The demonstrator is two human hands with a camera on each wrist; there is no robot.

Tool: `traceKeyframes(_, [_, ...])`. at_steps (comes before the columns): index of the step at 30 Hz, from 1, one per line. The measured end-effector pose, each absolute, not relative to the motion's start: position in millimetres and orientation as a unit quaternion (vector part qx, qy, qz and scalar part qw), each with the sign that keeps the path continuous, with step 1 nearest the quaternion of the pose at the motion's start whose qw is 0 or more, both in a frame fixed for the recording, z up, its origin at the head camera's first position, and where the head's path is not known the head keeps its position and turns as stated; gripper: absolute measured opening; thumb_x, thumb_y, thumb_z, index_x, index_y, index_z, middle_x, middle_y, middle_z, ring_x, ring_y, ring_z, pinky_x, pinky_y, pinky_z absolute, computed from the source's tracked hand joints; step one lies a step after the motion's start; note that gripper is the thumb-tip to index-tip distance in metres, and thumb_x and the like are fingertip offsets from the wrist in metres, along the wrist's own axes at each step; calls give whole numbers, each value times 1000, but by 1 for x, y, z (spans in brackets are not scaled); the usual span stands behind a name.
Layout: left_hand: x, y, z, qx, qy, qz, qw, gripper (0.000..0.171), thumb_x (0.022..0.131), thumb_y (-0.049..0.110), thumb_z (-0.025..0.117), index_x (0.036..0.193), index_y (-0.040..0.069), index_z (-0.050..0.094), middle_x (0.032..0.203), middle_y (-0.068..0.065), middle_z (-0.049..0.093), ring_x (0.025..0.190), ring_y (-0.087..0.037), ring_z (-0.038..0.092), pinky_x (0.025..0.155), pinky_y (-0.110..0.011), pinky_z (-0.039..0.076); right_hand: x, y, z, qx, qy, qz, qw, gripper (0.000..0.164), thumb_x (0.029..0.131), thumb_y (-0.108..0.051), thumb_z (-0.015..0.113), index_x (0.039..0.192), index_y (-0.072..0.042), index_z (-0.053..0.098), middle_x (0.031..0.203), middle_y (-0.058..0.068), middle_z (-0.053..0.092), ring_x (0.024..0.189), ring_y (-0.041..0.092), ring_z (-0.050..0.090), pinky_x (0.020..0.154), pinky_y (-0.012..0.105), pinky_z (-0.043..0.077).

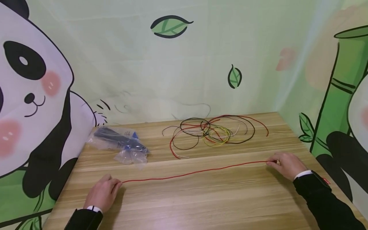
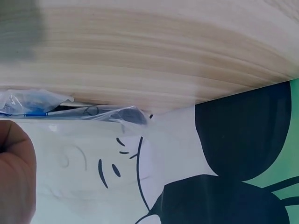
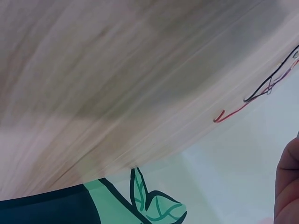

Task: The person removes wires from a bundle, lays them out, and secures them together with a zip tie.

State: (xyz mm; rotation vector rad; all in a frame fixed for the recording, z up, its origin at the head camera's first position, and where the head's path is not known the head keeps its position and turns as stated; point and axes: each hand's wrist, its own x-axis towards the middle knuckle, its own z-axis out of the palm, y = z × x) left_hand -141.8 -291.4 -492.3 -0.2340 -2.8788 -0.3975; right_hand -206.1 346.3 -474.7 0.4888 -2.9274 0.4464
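Wire (image 1: 195, 172) is plain red, one solid colour as far as I can see. Surface (image 1: 187, 204) is light tan with darker brown wood-grain streaks. The pile of wires (image 1: 208, 129) is a proper mix: red, black, yellow and white. The bag (image 1: 130, 156) is see-through, with a dark bundle (image 1: 115, 137) inside and a bit of bright blue on it. Sleeves (image 1: 330, 204) are black, with white bands (image 1: 303, 173) at the wrists. Backdrop's (image 1: 129, 64) pale green with cartoon prints: black-outlined green leaves (image 1: 172, 27), green bamboo (image 1: 330, 108), and a black-and-white panda (image 1: 43, 102) with pink cheeks.
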Motion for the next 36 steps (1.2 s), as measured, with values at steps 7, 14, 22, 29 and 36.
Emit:
traceKeyframes(7, [-144, -291, -498, -81, -981, -148, 92, 8, 85, 13, 73, 83, 5, 73, 71, 2, 44, 59, -12, 42, 52, -30, 36, -208, 344, -479, 180, -970, 155, 60, 5, 79, -15, 78, 84, -15, 76, 84, -2, 71, 79, 21, 66, 72, 45, 52])
traceKeyframes(14, [-146, -292, -504, -85, -982, -152, 67, 3, 81, 12, 76, 84, 12, 76, 68, 3, 47, 59, -11, 44, 54, -30, 37, -209, 343, -484, 186, -972, 140, 33, 5, 78, -13, 79, 80, -17, 75, 80, -5, 68, 75, 16, 63, 69, 41, 50])
traceKeyframes(22, [-146, -290, -505, -84, -982, -161, 56, 14, 75, 9, 81, 84, 18, 75, 69, 5, 50, 63, -10, 48, 56, -30, 40, -209, 341, -488, 190, -972, 138, -8, 6, 79, -10, 78, 83, -14, 75, 82, -2, 69, 78, 20, 65, 75, 45, 51])
traceKeyframes(29, [-146, -291, -506, -75, -983, -160, 53, 14, 75, 12, 81, 85, 20, 75, 71, 5, 51, 64, -11, 49, 55, -31, 39, -209, 339, -489, 185, -973, 139, -19, 8, 78, -10, 78, 84, -14, 74, 82, -3, 69, 79, 20, 64, 75, 45, 51])
traceKeyframes(36, [-144, -290, -503, -54, -985, -156, 47, 13, 75, 17, 82, 86, 19, 75, 70, 4, 46, 60, -11, 42, 52, -28, 33, -207, 337, -489, 175, -974, 146, -15, 5, 81, -13, 76, 85, -13, 74, 82, -2, 69, 77, 17, 64, 73, 43, 51])
